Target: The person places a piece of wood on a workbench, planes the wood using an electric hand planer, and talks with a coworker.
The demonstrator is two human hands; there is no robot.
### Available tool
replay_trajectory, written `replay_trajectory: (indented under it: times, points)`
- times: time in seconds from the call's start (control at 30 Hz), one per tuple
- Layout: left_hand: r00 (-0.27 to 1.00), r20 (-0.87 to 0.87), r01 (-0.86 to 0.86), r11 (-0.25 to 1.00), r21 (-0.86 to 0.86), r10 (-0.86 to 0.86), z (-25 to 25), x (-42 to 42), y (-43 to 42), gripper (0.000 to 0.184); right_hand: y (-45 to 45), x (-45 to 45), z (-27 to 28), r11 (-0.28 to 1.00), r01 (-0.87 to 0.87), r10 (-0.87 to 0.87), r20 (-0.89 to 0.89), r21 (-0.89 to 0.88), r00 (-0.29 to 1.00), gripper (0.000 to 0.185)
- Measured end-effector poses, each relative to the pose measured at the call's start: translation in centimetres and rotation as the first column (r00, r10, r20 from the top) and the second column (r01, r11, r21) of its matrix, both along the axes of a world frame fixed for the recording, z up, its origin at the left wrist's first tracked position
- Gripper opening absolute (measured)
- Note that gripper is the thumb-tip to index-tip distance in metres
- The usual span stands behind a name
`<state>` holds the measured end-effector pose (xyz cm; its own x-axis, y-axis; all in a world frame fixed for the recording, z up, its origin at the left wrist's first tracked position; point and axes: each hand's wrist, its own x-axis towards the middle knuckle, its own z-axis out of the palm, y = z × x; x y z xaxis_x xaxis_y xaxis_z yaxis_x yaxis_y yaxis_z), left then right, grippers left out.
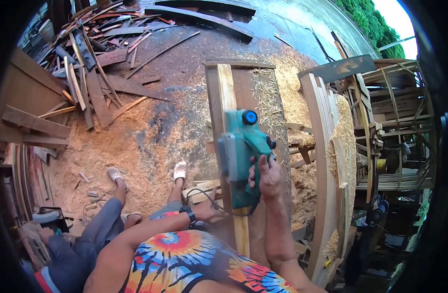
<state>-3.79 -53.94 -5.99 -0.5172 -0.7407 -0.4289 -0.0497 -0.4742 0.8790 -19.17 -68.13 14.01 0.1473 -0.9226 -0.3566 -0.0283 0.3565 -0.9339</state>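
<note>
A green electric planer (243,156) with a blue knob rests on a light wooden strip (227,88), which lies along a brown workbench (263,195). My right hand (269,178) is wrapped round the planer's rear handle. My left hand (207,211), with a black watch on the wrist, is at the bench's left edge beside a dark cord (200,190); its fingers are too unclear to read. Pale shavings (270,97) cover the bench's far right part.
Scrap wood (99,63) is piled at the upper left. Long curved boards (319,171) stand to the right, near a timber rack (399,122). A co-worker (82,254) sits at the lower left by another tool (58,222). Sawdust (136,161) covers the floor.
</note>
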Motion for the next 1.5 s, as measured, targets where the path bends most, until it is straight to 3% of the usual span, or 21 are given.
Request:
replay_trajectory:
  times: [0.07, 0.1, 0.2, 0.23, 0.3, 0.37, 0.47, 0.53, 0.6, 0.73, 0.87, 1.0, 1.17, 1.3, 1.4, 1.5]
  points:
    - [1.0, 0.01, -0.003, 0.999, -0.041, 0.004, -0.1, -1.2, -1.6, 0.128, -3.4, 1.5, -0.4, 1.0, -0.018, 0.018, -0.006, -0.007, 1.0, 0.056]
    - [0.997, 0.03, -0.076, 0.99, 0.115, 0.072, 2.2, -1.2, -2.6, 0.124, -4.9, 2.4, -0.5, 1.0, -0.017, 0.017, -0.01, -0.005, 1.0, 0.057]
    - [0.962, -0.19, -0.197, 0.98, 0.013, 0.196, 1.9, -3.0, -5.1, 0.111, -8.3, 4.2, -0.8, 1.0, -0.02, 0.019, -0.026, -0.015, 0.999, 0.059]
    - [0.98, -0.01, -0.199, 0.973, -0.116, 0.199, 0.8, -3.5, -4.7, 0.098, -9.2, 4.6, -0.9, 1.0, -0.019, 0.019, -0.037, -0.013, 0.999, 0.059]
    - [0.996, 0.084, 0.0, 1.0, 0.009, -0.001, -1.3, -4.0, -4.5, 0.096, -10.8, 5.4, -0.9, 1.0, -0.02, 0.019, -0.05, -0.006, 0.999, 0.06]
    - [0.961, 0.237, 0.112, 0.983, 0.144, -0.144, 5.6, -1.3, -7.1, 0.106, -12.3, 6.1, -0.9, 1.0, -0.009, 0.008, -0.052, -0.007, 0.999, 0.059]
    - [0.95, 0.307, 0.009, 0.991, 0.132, -0.049, 1.1, -3.4, -4.9, 0.112, -15.2, 6.7, -1.1, 0.996, -0.082, 0.077, -0.123, -0.035, 0.989, 0.062]
    - [0.96, 0.279, -0.023, 0.993, 0.116, -0.01, 1.3, -3.4, -5.2, 0.114, -17.5, 7.8, -1.0, 0.994, -0.087, 0.078, -0.136, -0.067, 0.988, 0.058]
    - [0.94, 0.305, 0.045, 0.944, 0.327, -0.151, 3.7, -2.6, -6.3, 0.113, -20.0, 8.9, -0.8, 0.991, -0.095, 0.082, -0.134, -0.098, 0.988, 0.057]
    - [0.985, 0.158, -0.099, 0.982, 0.161, 0.073, -1.3, -4.4, -3.0, 0.116, -26.2, 11.3, -1.0, 0.98, -0.124, 0.099, -0.163, -0.153, 0.982, 0.061]
    - [0.99, 0.04, -0.141, 0.983, 0.113, 0.138, 0.6, -3.6, -4.0, 0.121, -31.3, 13.0, -1.3, 0.98, -0.131, 0.117, -0.097, -0.147, 0.988, 0.068]
    - [0.99, 0.031, -0.138, 0.987, 0.08, 0.136, 2.7, -2.5, -5.0, 0.124, -29.4, 12.2, -1.0, 0.983, -0.153, 0.138, -0.14, -0.1, 0.98, 0.067]
    - [0.989, 0.085, -0.127, 0.989, 0.079, 0.12, 4.1, -2.1, -5.3, 0.122, -18.0, 7.9, -0.4, 0.989, -0.133, 0.123, -0.146, -0.06, 0.982, 0.065]
    - [0.987, 0.14, -0.093, 0.99, 0.107, 0.078, 0.1, -3.4, -3.6, 0.117, -11.4, 5.2, -0.4, 0.992, -0.122, 0.115, -0.175, -0.031, 0.978, 0.063]
    - [0.992, 0.115, -0.062, 0.991, 0.118, 0.048, -0.6, -3.5, -3.4, 0.117, -12.5, 5.6, -0.6, 0.996, -0.086, 0.082, -0.144, -0.026, 0.986, 0.06]
    - [0.996, 0.076, -0.056, 0.997, 0.045, 0.053, 3.9, -2.0, -5.6, 0.118, -17.3, 7.8, -0.4, 0.996, -0.079, 0.071, -0.15, -0.049, 0.986, 0.061]
